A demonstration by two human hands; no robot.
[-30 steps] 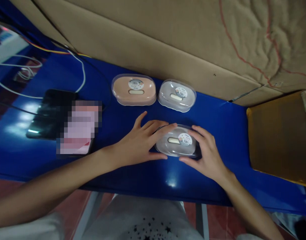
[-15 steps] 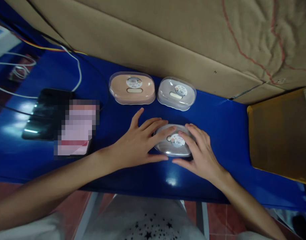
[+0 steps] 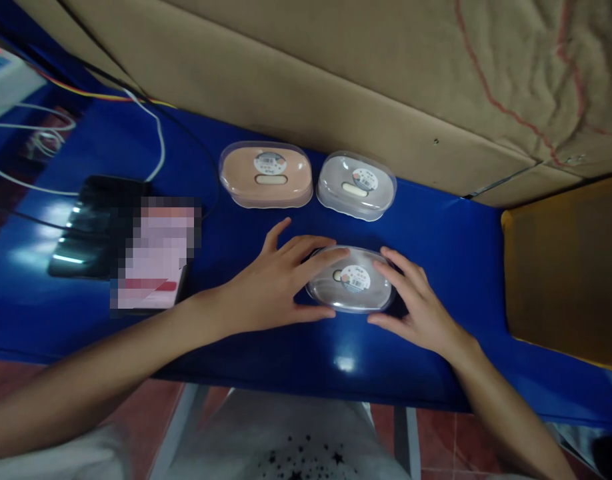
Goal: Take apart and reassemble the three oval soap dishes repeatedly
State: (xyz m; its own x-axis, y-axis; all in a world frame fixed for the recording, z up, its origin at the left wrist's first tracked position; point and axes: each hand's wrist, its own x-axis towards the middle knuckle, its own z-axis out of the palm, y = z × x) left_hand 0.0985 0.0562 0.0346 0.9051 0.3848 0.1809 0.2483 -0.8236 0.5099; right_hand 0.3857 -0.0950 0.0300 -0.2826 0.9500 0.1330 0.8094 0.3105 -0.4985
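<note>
The person appears to be at a handling or positioning step with the oval, clear-topped grey plastic box (image 3: 361, 299), which lies flat on the glossy blue tabletop (image 3: 296, 360) just below and right of the frame's middle. Its round white printed label (image 3: 356, 279) faces up, and one end of a pale oblong piece (image 3: 337, 275) shows beside the label.

The left hand (image 3: 273, 283) is spread around the box's left end: the index finger reaches over the top, other fingers lie at the far edge, and the thumb extends along the near edge. How firmly it presses, if at all, cannot be told. The right hand (image 3: 423, 310) frames the right end with thumb and fingers wide apart; its fingertips overlap the far right rim in view, though actual contact is unclear.

Judging from this loose hold, a lift would call for both hands to close on the sides, while a slide or turn would need only light, even pressure from both ends.

Toward the upper middle stand a peach oval plastic box with a clear cover (image 3: 266, 193) and, just right of it, a pale grey one of similar shape (image 3: 353, 201), both well apart from the hands.
</note>
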